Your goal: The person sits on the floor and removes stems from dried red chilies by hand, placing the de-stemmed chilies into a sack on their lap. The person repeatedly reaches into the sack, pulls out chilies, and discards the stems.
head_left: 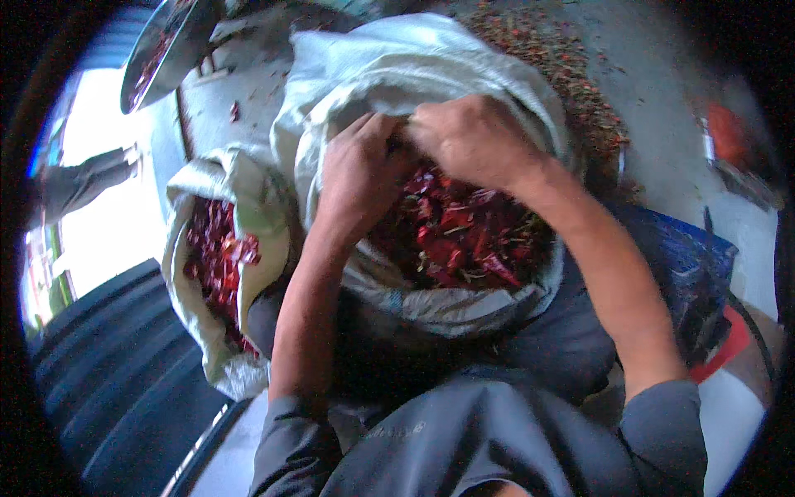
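A large white woven sack (428,53) stands between the person's knees with its rim rolled down. Dried red chili peppers (466,230) with stems and bits of debris lie inside it. Over the sack's far part, my left hand (366,155) and my right hand (466,136) meet, fingers curled and close together. The fingertips are blurred and partly hidden, so whether they pinch something small cannot be told. To the left, a smaller woven sack (180,273) holds more dark red chili pieces (214,255).
Loose chili scraps and stems (559,62) cover the floor behind the large sack. A metal basin (133,81) with red bits is at the upper left. A blue plastic bag (683,242) lies right. At the far left, a person's legs (93,180) show near dark corrugated sheet (136,385).
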The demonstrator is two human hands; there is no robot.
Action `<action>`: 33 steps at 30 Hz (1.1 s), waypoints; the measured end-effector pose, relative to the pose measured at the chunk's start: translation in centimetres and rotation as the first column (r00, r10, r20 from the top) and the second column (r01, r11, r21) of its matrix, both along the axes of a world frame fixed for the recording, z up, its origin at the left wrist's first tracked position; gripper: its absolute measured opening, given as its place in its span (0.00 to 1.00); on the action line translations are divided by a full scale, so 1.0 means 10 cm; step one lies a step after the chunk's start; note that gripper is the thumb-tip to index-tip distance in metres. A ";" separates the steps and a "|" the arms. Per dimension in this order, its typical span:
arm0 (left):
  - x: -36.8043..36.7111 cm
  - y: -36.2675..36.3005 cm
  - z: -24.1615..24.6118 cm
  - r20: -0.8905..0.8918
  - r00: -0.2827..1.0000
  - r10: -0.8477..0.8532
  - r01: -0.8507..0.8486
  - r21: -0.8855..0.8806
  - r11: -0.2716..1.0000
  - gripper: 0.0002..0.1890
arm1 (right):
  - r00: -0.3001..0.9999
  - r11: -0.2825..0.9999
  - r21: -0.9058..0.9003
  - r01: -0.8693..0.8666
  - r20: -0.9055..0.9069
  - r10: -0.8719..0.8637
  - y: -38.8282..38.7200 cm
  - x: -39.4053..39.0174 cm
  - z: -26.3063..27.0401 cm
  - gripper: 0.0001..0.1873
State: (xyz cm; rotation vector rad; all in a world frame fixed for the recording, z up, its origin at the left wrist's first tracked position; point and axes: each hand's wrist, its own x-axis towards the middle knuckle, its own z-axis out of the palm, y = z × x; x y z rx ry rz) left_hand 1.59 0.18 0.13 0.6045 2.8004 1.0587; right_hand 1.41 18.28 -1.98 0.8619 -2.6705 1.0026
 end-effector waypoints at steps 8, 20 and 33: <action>0.00 -0.05 -0.03 0.222 0.975 0.008 -0.077 0.303 0.950 0.11 | 0.999 0.998 -0.055 -0.003 -0.044 0.000 -0.02 -0.04 0.11 0.14; 0.02 0.00 -0.04 0.385 0.920 0.066 -0.287 0.550 0.784 0.08 | 0.779 0.702 -0.640 0.313 0.596 0.196 -0.13 0.03 0.19 0.18; 0.02 -0.08 -0.14 0.626 0.778 -0.062 -0.521 0.696 0.494 0.09 | 0.741 0.122 -0.807 0.577 0.581 0.336 0.24 -0.24 0.39 0.14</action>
